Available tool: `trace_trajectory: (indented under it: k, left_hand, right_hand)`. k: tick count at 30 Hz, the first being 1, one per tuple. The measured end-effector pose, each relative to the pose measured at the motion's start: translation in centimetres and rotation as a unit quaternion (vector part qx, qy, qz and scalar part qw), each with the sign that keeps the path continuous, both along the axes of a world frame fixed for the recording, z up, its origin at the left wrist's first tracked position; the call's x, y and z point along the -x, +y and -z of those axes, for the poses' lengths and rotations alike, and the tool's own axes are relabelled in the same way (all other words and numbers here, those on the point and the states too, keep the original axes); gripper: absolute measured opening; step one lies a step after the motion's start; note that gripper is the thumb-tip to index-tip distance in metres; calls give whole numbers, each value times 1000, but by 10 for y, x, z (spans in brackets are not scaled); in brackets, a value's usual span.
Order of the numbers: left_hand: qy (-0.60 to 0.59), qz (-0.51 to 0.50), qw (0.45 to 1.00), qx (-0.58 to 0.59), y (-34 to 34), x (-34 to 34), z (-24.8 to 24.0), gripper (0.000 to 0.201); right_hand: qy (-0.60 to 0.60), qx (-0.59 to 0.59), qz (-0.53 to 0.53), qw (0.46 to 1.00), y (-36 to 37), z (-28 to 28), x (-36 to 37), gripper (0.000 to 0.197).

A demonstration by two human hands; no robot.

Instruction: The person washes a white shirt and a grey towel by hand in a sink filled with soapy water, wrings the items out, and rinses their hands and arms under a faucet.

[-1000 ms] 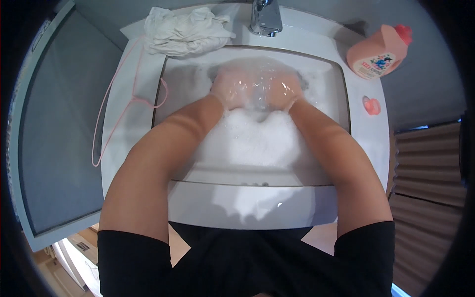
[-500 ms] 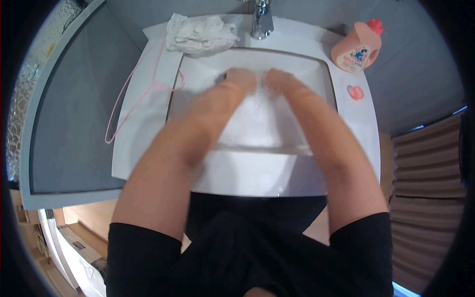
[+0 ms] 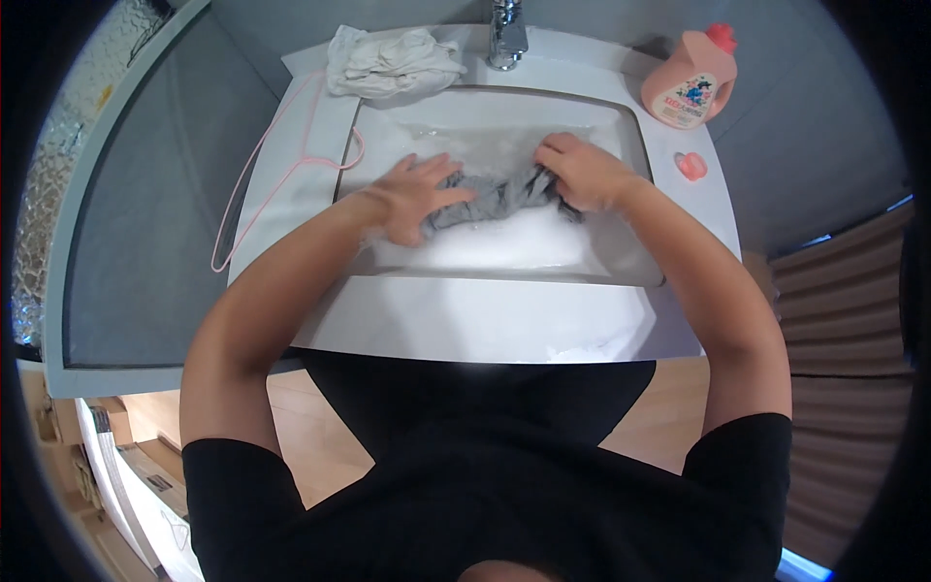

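Note:
A wet, bunched-up grey cloth stretches across the white sink basin, above whitish, sudsy water. My left hand is at the cloth's left end with its fingers spread, the thumb lying over the fabric. At the other end, my right hand has its fingers curled round the cloth, and a dark fold hangs beneath them. What garment the cloth may be cannot be made out.
A chrome faucet stands behind the basin. Crumpled white cloth lies at the back left, a pink hanger along the left counter. On the right are a pink detergent bottle and a small pink cap.
My hands were close together, low in the basin and blurred, with no grey cloth showing. Now they are wide apart and nearer me, with the grey cloth raised between them.

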State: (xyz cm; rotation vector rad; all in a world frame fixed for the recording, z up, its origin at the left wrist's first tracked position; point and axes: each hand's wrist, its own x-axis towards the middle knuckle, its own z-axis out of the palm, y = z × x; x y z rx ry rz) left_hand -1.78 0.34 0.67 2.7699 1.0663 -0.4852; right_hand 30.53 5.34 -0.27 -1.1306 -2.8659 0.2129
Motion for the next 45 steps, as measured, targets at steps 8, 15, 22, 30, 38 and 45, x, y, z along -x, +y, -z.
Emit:
trace_trajectory:
  k: [8, 15, 22, 30, 38, 45]
  left_hand:
    - [-1, -83, 996, 42, 45, -31, 53, 82]
    - [27, -70, 992, -101, 104, -45, 84, 53]
    - [-92, -122, 977, -149, 117, -76, 67, 29]
    - [-9, -305, 951, -49, 98, -91, 52, 25]
    - [-90, 0, 987, -130, 24, 36, -2, 61]
    - [-104, -25, 994, -3, 18, 5, 9, 89]
  right_hand:
    - [-111, 1, -11, 994, 22, 50, 49, 56]
    - [-22, -44, 120, 992, 75, 123, 60, 27]
    - [-79, -21, 169, 982, 65, 78, 80, 30]
    - [-183, 76, 219, 955, 87, 59, 84, 31]
    - [-49, 117, 113, 985, 37, -27, -10, 41]
    - [-122, -58, 49, 990, -1, -9, 2, 74]
